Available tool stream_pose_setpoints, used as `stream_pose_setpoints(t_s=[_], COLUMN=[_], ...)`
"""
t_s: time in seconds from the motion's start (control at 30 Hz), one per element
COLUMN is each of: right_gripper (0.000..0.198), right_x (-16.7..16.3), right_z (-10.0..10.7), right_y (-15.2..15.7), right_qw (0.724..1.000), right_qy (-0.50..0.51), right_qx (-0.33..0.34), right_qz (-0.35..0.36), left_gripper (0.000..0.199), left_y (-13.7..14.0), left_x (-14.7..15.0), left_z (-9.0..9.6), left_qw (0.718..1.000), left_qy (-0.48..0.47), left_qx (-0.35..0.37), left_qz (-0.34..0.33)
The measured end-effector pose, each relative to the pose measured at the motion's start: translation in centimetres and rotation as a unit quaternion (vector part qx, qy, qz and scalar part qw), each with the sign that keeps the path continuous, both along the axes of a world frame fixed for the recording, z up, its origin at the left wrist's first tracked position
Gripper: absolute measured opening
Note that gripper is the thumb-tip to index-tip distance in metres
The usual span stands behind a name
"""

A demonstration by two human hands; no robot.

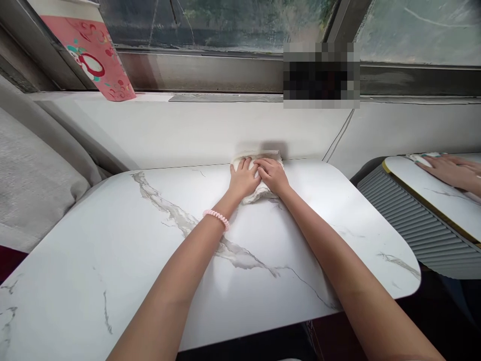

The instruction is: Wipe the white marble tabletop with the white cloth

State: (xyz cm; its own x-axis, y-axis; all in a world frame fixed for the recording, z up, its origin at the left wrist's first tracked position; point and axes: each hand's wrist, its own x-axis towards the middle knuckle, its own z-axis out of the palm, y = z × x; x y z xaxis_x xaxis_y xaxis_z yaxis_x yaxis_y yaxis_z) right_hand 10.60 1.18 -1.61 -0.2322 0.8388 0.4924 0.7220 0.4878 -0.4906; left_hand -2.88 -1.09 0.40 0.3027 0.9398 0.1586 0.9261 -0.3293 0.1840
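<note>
A crumpled white cloth (260, 191) lies at the far edge of the white marble-patterned table (143, 260), against the wall. Flat on its left part rests my left hand (243, 179), fingers stretched out and spread. My right hand (273, 175) presses on the cloth's right part, its fingers extended and their tips close to my left hand. Both hands are open, palms down, with the cloth under them. A pink coiled band (217, 218) circles my left wrist.
A pink patterned paper cup (88, 55) stands on the window sill at left. Grey fabric (37, 160) hangs beside the table. To the right, another person's hand (451, 169) rests by a white cloth on a second table (417, 175). A thin cord (340, 133) runs down the wall.
</note>
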Motion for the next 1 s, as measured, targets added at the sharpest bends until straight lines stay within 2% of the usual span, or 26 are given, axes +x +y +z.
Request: stream_pose_setpoints(t_s=[0.3, 0.7, 0.83, 1.0], right_gripper=[0.033, 0.036, 0.034, 0.035], right_x=[-0.7, -2.9, -4.0, -6.1], right_z=[0.0, 1.0, 1.2, 1.5], right_y=[-2.5, -8.4, -11.5, -18.9], right_qw=[1.000, 0.999, 0.999, 0.997], right_qy=[-0.010, -0.024, -0.029, -0.056], right_qx=[0.001, -0.023, -0.020, -0.032], right_qz=[0.007, 0.003, 0.028, 0.036], left_gripper=[0.050, 0.051, 0.051, 0.053], left_y=[-2.5, -7.5, -11.0, -18.0], left_x=[-0.9, -2.7, -3.7, -6.4], left_z=[0.2, 0.3, 0.7, 1.7], left_qw=[1.000, 1.000, 0.999, 0.995], left_qy=[0.013, 0.022, 0.033, 0.077], left_qx=[-0.001, -0.022, -0.026, -0.070], left_qz=[0.000, 0.003, 0.017, -0.010])
